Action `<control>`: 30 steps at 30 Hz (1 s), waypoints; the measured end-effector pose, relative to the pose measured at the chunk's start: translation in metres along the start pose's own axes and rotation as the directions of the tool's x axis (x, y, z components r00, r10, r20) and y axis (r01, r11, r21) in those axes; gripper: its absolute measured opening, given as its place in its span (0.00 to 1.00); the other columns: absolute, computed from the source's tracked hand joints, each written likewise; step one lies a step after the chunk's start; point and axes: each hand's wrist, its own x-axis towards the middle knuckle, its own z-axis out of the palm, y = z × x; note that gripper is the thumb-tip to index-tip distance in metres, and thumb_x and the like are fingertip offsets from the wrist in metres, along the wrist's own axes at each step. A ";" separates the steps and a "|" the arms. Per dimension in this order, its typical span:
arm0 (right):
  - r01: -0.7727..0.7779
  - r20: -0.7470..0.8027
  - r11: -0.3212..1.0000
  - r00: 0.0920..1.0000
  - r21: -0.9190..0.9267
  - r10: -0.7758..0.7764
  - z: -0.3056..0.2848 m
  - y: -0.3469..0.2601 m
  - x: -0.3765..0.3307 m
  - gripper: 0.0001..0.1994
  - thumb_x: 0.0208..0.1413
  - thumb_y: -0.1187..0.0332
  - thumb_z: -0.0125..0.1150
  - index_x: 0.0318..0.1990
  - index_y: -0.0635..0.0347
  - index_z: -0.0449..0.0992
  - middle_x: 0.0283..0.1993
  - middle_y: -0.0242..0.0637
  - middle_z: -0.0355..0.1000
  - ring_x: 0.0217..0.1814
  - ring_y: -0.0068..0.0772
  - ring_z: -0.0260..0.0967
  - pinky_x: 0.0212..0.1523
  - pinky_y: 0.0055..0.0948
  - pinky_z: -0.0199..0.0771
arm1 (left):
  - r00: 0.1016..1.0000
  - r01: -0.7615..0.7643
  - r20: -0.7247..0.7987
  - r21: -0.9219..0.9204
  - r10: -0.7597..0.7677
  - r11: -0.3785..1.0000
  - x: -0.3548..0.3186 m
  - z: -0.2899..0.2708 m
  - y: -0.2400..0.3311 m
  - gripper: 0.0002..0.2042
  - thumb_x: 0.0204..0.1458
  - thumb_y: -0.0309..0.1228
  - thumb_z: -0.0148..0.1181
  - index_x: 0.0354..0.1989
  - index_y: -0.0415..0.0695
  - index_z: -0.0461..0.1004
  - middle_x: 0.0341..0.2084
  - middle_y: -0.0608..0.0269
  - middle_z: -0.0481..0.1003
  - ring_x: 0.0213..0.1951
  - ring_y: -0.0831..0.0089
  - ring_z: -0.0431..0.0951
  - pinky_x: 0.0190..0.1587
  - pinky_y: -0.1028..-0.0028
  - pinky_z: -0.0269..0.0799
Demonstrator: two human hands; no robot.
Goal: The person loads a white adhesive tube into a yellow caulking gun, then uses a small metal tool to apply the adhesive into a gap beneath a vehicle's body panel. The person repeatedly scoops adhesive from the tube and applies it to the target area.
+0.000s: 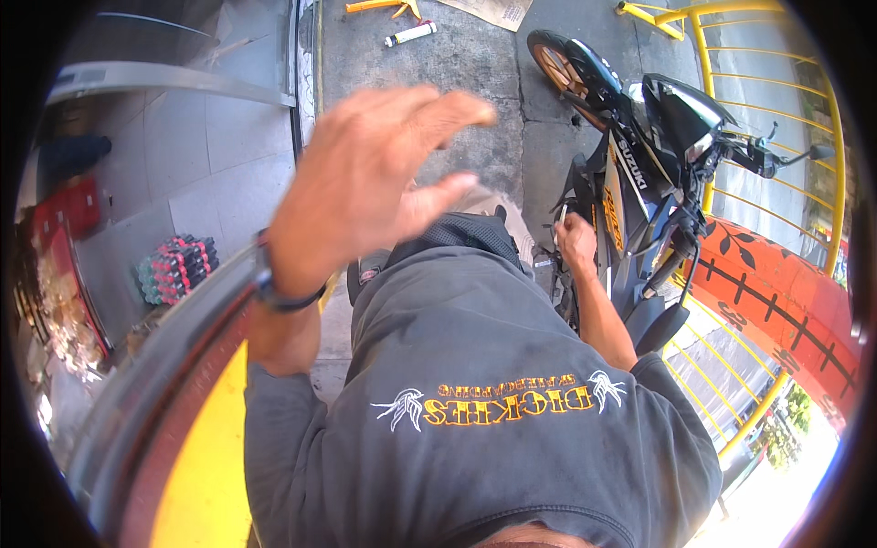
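Note:
My left hand (379, 173) is raised high and close, its palm side toward the middle, with fingers and thumb apart and nothing held. It is slightly smeared by motion, and a dark wristband (279, 285) circles the wrist. Lower and to the right, my right hand (576, 240) is closed, with a thin white stick-like thing (563, 216) poking up from its fingers. Beside that hand stands a black motorcycle (630, 173) with yellow marks. Whether my right hand touches it, I cannot tell.
Beyond my hands, a white sealant tube (411, 35), an orange caulking gun (388, 6) and flat cardboard (493, 11) lie on concrete. Yellow railings (833, 173) and an orange painted curved surface (776, 283) flank the right. A metal-framed doorway (174, 78) and stacked red-and-black items (178, 269) are left.

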 end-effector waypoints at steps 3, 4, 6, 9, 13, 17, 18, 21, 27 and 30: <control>0.106 -0.140 0.975 0.987 0.195 -0.079 0.001 -0.083 0.100 0.14 0.54 0.59 0.67 0.38 0.62 0.80 0.34 0.48 0.77 0.37 0.52 0.77 0.40 0.44 0.75 | 0.915 0.340 0.270 -0.113 -0.300 0.934 0.014 0.040 -0.127 0.22 0.45 0.29 0.72 0.51 0.42 0.77 0.37 0.55 0.79 0.43 0.57 0.81 0.48 0.62 0.75; 0.187 -0.159 0.959 0.975 0.212 -0.155 -0.013 -0.127 0.134 0.15 0.55 0.59 0.67 0.40 0.62 0.80 0.34 0.47 0.77 0.36 0.52 0.76 0.39 0.43 0.75 | 0.909 0.383 0.254 -0.195 -0.330 0.903 0.022 0.049 -0.159 0.22 0.46 0.30 0.73 0.52 0.41 0.77 0.39 0.54 0.80 0.45 0.57 0.81 0.50 0.63 0.75; 0.248 -0.109 0.927 0.968 0.281 -0.226 -0.036 -0.223 0.205 0.17 0.55 0.58 0.68 0.39 0.64 0.80 0.35 0.46 0.78 0.35 0.46 0.77 0.39 0.39 0.75 | 0.893 0.450 0.195 -0.346 -0.406 0.823 0.040 0.048 -0.209 0.23 0.48 0.32 0.73 0.52 0.40 0.77 0.41 0.53 0.80 0.48 0.57 0.81 0.54 0.63 0.75; 0.204 0.059 0.875 0.965 0.440 -0.254 -0.089 -0.263 0.158 0.20 0.55 0.55 0.70 0.39 0.67 0.80 0.33 0.45 0.79 0.35 0.35 0.77 0.40 0.36 0.75 | 0.873 0.488 0.140 -0.241 -0.468 0.839 0.017 0.085 -0.129 0.24 0.48 0.33 0.73 0.54 0.39 0.76 0.44 0.52 0.80 0.50 0.58 0.81 0.56 0.64 0.75; 0.203 0.146 0.666 0.892 0.718 -0.429 -0.063 -0.326 0.195 0.19 0.55 0.55 0.73 0.38 0.67 0.81 0.33 0.42 0.81 0.34 0.28 0.76 0.36 0.33 0.76 | 0.886 0.441 -0.083 -0.148 -0.456 0.885 0.040 0.104 -0.167 0.22 0.47 0.32 0.74 0.50 0.39 0.78 0.41 0.53 0.80 0.45 0.59 0.81 0.50 0.65 0.76; 0.092 0.306 0.701 0.854 0.707 -0.421 -0.048 -0.378 0.282 0.20 0.54 0.56 0.75 0.38 0.69 0.81 0.30 0.40 0.80 0.32 0.25 0.75 0.34 0.31 0.75 | 0.782 0.579 -0.155 -0.175 -0.603 0.796 0.092 0.118 -0.251 0.17 0.45 0.29 0.76 0.43 0.39 0.81 0.36 0.57 0.80 0.38 0.66 0.80 0.41 0.66 0.76; 0.038 0.330 0.685 0.856 0.727 -0.398 -0.036 -0.380 0.291 0.20 0.53 0.56 0.75 0.38 0.69 0.81 0.30 0.40 0.80 0.31 0.25 0.75 0.33 0.31 0.75 | 0.758 0.602 -0.160 -0.203 -0.633 0.772 0.094 0.122 -0.265 0.15 0.45 0.29 0.76 0.41 0.40 0.81 0.34 0.58 0.80 0.36 0.67 0.79 0.39 0.67 0.76; -0.128 0.424 0.634 0.839 0.763 -0.341 -0.006 -0.391 0.301 0.20 0.53 0.57 0.76 0.38 0.68 0.81 0.30 0.38 0.79 0.32 0.25 0.74 0.33 0.30 0.74 | 0.673 0.671 -0.140 -0.297 -0.726 0.679 0.087 0.128 -0.287 0.12 0.46 0.28 0.75 0.38 0.41 0.83 0.32 0.59 0.79 0.34 0.65 0.78 0.36 0.67 0.75; 0.058 0.420 0.668 0.737 0.742 -0.530 0.078 -0.407 0.372 0.24 0.52 0.57 0.75 0.49 0.67 0.79 0.40 0.39 0.81 0.42 0.34 0.79 0.45 0.35 0.78 | 0.670 0.676 -0.357 -0.068 -0.651 0.734 0.050 0.126 -0.402 0.11 0.48 0.32 0.74 0.38 0.43 0.84 0.33 0.61 0.78 0.39 0.65 0.77 0.45 0.66 0.72; 0.327 0.406 0.851 0.770 0.412 -0.492 0.161 -0.371 0.445 0.25 0.52 0.59 0.72 0.54 0.64 0.78 0.44 0.49 0.82 0.47 0.50 0.81 0.49 0.43 0.79 | 0.633 0.739 -0.445 0.104 -0.634 0.665 0.015 0.113 -0.460 0.14 0.52 0.36 0.73 0.43 0.42 0.83 0.39 0.58 0.80 0.42 0.63 0.79 0.50 0.65 0.72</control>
